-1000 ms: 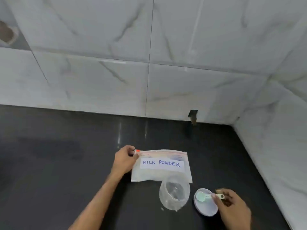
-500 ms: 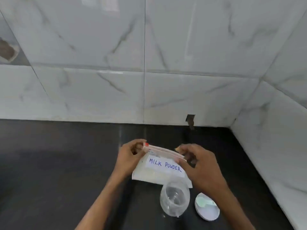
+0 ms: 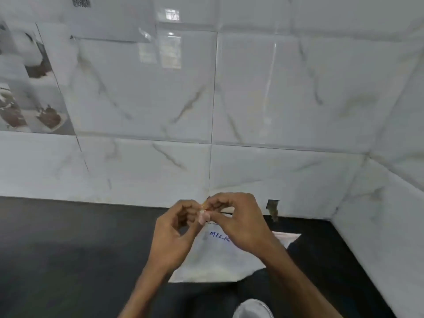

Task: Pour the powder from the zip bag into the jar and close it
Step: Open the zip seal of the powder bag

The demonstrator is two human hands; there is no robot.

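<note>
Blue handwritten "MILK" on the label (image 3: 219, 235) of the zip bag (image 3: 218, 262)

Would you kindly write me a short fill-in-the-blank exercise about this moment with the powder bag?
1. The word showing on the zip bag is ____.
2. The left hand and the right hand pinch the bag's ____ edge.
3. The counter beneath the bag is ____ in colour.
Missing words: MILK; top; black.

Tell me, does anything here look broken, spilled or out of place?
No spilled powder shows. One oddity: a small dark notch gapes in the wall tile just above the counter, right of the zip bag pinched by the left hand and right hand.
</note>
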